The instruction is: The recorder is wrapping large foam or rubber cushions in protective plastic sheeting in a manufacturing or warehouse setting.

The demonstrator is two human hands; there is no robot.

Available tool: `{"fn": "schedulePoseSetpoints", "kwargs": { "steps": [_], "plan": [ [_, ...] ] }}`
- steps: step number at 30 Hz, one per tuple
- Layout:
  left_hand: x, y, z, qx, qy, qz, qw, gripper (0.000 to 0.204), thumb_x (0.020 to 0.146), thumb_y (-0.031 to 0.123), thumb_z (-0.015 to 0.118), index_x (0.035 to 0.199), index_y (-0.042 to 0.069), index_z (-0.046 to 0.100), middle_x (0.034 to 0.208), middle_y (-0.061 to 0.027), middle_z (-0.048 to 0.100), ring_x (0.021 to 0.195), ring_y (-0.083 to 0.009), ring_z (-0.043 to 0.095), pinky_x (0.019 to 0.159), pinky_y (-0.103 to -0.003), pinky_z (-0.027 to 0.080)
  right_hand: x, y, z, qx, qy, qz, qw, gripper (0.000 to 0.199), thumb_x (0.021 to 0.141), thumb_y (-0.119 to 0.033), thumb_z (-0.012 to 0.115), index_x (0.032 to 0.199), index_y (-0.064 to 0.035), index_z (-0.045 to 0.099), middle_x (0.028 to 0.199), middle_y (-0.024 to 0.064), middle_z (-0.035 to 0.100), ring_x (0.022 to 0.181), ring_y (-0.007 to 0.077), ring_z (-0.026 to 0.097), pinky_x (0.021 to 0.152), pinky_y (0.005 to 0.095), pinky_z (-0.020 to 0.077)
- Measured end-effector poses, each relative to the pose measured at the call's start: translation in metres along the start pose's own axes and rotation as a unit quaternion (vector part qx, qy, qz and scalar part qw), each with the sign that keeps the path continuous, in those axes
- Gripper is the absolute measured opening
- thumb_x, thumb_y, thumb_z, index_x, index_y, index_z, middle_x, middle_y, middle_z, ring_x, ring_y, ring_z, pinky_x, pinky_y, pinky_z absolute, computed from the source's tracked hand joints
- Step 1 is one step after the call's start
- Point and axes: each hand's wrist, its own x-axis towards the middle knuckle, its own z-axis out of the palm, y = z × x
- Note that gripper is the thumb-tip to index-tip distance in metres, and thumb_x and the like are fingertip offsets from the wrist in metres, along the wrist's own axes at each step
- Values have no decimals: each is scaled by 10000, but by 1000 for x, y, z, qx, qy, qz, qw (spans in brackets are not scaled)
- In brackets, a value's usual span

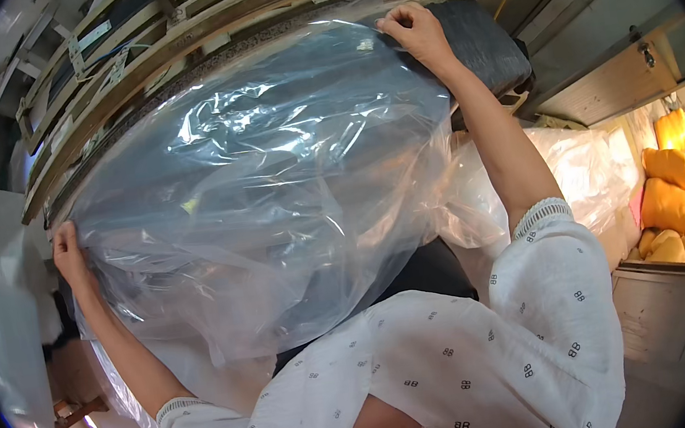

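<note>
Head camera: left hand [68, 249] and right hand [417, 35] pinch a clear plastic sheet [271, 180], spread along the dark worktop's [485, 44] far edge, its near side unsmoothed.

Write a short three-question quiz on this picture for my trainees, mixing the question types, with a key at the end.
1. Multiple choice: which describes the film between the left hand and the right hand?
A. Dark and opaque
B. See-through and creased
C. Stiff and perfectly flat
2. True or false: the left hand is higher in the picture than the right hand.
3. Fill in the blank: beneath its small dark marks, the person's top is mainly ____ in colour.

Key:
1. B
2. False; the right hand is higher.
3. White
</note>
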Motion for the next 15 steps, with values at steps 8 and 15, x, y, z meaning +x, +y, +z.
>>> {"fn": "schedulePoseSetpoints", "kwargs": {
  "steps": [8, 15],
  "plan": [
    [-262, 168, 83, 102, -140, 377, 910, 390, 818, 234, 607, 1128, 17, 513, 1182, -126, 513, 1085, -288, 481, 929, -352, 348, -24, -13, -43, 350, -33, 82, 932, 189, 831, -227, 579, 863, -41, 583, 853, 23, 634, 807, 95, 552, 763, 224, 395],
    [-361, 131, 127, 201, -380, 511, 744, 494, 593, 228, 739, 1042, 103, 575, 1008, -40, 572, 1003, -190, 522, 946, -428, 289, -23, -48, -50, 407, -20, 54, 912, 170, 837, -201, 567, 864, -40, 519, 766, 34, 608, 687, 96, 538, 661, 225, 435]
  ]
}}
